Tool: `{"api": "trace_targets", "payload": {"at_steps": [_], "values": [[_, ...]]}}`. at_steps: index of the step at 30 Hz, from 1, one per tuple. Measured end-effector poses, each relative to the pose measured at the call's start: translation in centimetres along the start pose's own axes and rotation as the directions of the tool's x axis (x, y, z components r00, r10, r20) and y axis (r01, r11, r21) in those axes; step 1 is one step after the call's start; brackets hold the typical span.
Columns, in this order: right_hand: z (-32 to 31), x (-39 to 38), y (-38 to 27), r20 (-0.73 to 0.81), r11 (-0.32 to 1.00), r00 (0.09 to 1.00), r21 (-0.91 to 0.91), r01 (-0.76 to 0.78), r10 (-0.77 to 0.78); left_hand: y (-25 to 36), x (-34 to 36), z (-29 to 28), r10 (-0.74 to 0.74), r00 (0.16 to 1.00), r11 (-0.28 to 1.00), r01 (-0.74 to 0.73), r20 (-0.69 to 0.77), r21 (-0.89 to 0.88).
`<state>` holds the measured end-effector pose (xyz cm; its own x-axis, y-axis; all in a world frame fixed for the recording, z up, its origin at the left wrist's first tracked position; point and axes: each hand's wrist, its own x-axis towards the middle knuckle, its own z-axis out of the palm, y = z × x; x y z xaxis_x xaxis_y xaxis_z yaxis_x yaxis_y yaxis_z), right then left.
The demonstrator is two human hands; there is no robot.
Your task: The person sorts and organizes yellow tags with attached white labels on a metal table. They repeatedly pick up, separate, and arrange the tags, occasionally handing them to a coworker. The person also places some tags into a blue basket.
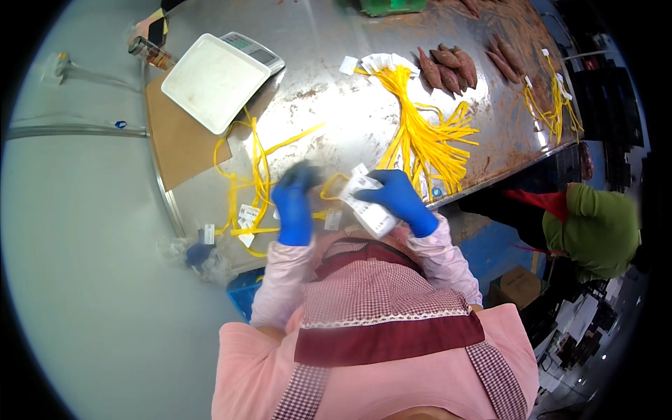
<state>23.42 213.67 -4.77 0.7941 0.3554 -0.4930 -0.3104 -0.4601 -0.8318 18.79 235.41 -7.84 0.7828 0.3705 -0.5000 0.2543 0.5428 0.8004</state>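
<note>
White rectangular paper labels [374,215], grasped by the blue-gloved right hand [400,196], slant toward the silver metal desk [308,42]'s near edge; blurred left hand [293,206]'s grip unclear.

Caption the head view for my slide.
Gloved right hand holds white tags; yellow straps and reddish tubers lie on the metal table.

The head view, wide fisheye and upright, looks steeply down from the wearer's head. The apron [385,297] occupies the near, lower field; the left hand [294,206] and right hand [400,199] lie mid-field; the metal table [315,42] extends beyond, edges curving.
</note>
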Motion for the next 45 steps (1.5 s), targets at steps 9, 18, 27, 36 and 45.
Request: {"api": "trace_targets", "payload": {"at_steps": [9, 18, 27, 36, 45], "values": [[-0.4, 0.2, 0.1, 0.048, 0.999, 0.998, -0.020, 0.029, -0.028, -0.7, -1.5, 0.5, -0.035, 0.921, 0.932, -0.110, 0.389, 0.345], [-5.9, -1.9, 3.0, 0.222, 0.972, 0.948, -0.006, -0.234, 0.230, 1.8, 0.8, -5.6, -0.059, 0.989, 0.961, 0.020, 0.135, 0.276], [-12.4, 1.2, 8.6, -0.256, 0.990, 0.957, 0.079, -0.117, 0.134, 0.8, 10.2, -12.1, 0.567, 0.651, -0.321, -0.389, 0.505, 0.863], [-12.3, 16.6, 12.6, -0.610, 0.932, 0.776, -0.352, -0.085, -0.160, -12.4, 9.5, 7.7, 0.074, 0.622, -0.179, -0.761, 0.780, 0.624], [-11.7, 7.8, 17.7, -0.281, 0.837, 0.925, -0.543, 0.069, -0.258, -6.6, 8.9, -12.5, 0.316, 0.763, -0.303, -0.481, 0.563, 0.823]]}}
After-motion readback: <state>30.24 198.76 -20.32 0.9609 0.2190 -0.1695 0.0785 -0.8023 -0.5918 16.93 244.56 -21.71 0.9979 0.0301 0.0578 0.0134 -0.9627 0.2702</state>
